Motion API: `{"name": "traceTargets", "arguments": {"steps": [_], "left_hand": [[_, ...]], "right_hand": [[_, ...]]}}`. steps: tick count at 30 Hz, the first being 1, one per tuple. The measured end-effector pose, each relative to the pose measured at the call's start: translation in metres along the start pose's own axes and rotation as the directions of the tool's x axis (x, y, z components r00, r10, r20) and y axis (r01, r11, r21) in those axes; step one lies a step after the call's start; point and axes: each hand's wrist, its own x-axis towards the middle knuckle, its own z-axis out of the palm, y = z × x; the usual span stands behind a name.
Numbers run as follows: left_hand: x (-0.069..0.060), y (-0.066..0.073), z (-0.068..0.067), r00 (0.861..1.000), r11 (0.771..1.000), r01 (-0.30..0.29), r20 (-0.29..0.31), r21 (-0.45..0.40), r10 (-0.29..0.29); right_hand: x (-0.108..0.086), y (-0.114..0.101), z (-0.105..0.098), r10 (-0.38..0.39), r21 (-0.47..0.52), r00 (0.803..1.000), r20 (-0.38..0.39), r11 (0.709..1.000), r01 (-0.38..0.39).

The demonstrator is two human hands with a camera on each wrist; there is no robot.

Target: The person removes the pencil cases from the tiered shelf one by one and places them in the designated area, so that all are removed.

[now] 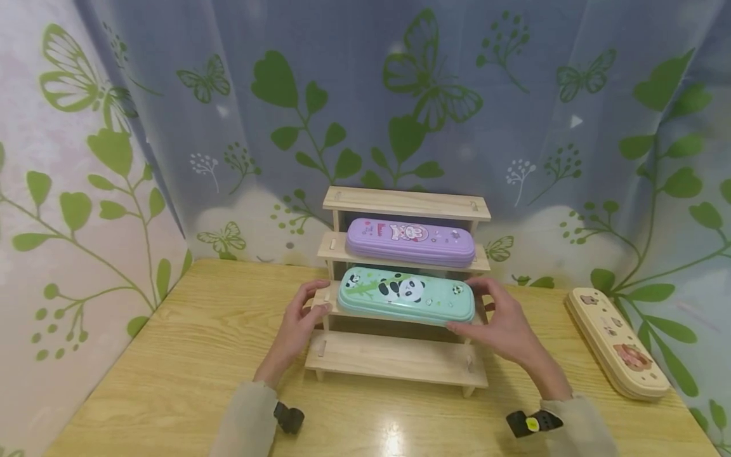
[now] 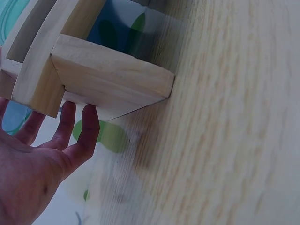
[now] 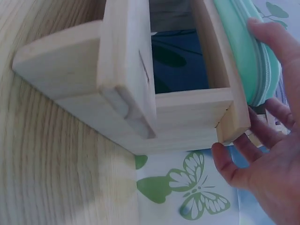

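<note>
A mint-green panda pencil case [image 1: 408, 296] lies on the second tier from the bottom of a wooden tiered stand [image 1: 394, 358]. My right hand [image 1: 505, 320] grips the case's right end, thumb on its zippered front edge in the right wrist view, the other fingers around the end of the tier. My left hand [image 1: 298, 317] holds the left end of that tier, thumb in front and fingers behind, apart from the case. In the left wrist view its fingers [image 2: 89, 131] curl beside the stand's side panel. A purple pencil case [image 1: 411, 242] rests one tier higher.
At the right of the wooden table [image 1: 228, 317] lies a cream pencil case [image 1: 617, 343] with bear pictures. A curtain [image 1: 365, 95] printed with leaves and butterflies hangs behind the stand. The top and bottom tiers carry no case.
</note>
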Motion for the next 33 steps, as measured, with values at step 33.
{"name": "traceTargets", "arguments": {"steps": [33], "left_hand": [[-0.002,0.0,0.001,1.0,1.0,0.011,0.0,-0.018,-0.011]], "right_hand": [[-0.058,0.031,-0.033,-0.151,0.303,0.982,-0.111,0.936,0.178]]}}
